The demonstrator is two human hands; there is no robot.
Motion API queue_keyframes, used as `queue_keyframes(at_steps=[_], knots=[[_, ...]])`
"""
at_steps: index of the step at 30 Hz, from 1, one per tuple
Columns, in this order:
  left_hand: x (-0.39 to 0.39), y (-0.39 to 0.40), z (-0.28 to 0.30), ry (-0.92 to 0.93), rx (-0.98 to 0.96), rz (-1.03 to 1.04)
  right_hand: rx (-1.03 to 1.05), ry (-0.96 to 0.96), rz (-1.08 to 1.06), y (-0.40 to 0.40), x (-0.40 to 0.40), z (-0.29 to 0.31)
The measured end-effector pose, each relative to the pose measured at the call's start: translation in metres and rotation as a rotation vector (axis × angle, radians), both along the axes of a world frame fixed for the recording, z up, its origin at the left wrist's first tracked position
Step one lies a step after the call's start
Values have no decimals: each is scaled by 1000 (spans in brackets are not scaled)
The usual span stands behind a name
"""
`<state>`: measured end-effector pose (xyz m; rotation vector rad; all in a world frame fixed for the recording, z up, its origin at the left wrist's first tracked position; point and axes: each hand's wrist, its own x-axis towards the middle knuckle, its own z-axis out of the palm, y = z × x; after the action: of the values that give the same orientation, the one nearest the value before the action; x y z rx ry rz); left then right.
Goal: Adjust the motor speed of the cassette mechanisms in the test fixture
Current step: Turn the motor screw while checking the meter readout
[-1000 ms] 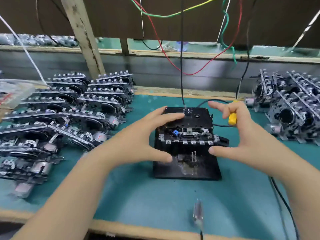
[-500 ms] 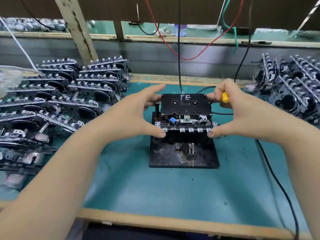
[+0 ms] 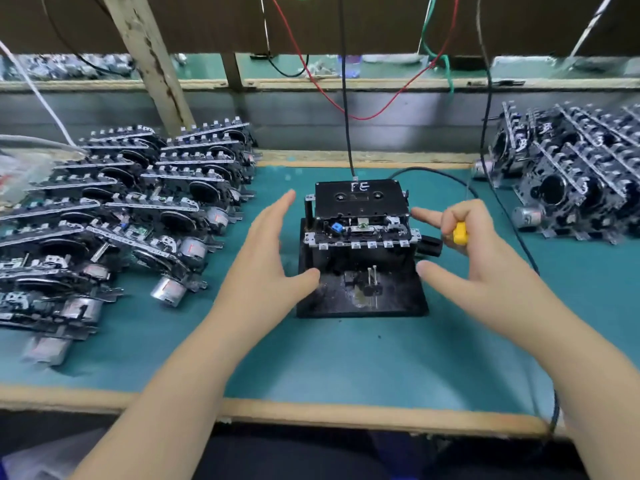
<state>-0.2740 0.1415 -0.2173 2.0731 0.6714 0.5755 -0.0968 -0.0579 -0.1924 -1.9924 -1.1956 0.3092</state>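
— Nearest, on the green table (image 3: 346,358)?
— Left hand (image 3: 266,265) flat and relaxed beside the black fixture (image 3: 360,299), holding nothing, probably ready to steady it. Right hand (image 3: 464,251) curled around a yellow screwdriver (image 3: 460,233), forefinger and thumb stretched toward the mechanism (image 3: 362,233).
— And the mechanism?
— Seated on the fixture under a black cassette (image 3: 360,199), so likely mounted for testing.
— Farther?
— Stacks of mechanisms left (image 3: 131,209) and right (image 3: 571,174), perhaps waiting and done; cannot tell which.
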Motion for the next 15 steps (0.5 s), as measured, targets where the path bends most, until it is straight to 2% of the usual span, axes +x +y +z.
queue_keyframes(at_steps=[4, 7, 9, 11, 15], knots=[[-11, -35, 2, -215, 54, 128, -46, -29, -23, -10, -11, -3], [-23, -75, -3, -455, 123, 182, -59, -177, -57, -33, -17, -8], [-30, -96, -7, -492, 173, 97, -171, -239, 2, -59, -20, -12], [-34, -110, -10, -489, 160, 33, -318, -214, 81, -83, -24, -12], [-33, -123, -14, -465, -26, -3, -404, -242, 66, -117, -17, -5]])
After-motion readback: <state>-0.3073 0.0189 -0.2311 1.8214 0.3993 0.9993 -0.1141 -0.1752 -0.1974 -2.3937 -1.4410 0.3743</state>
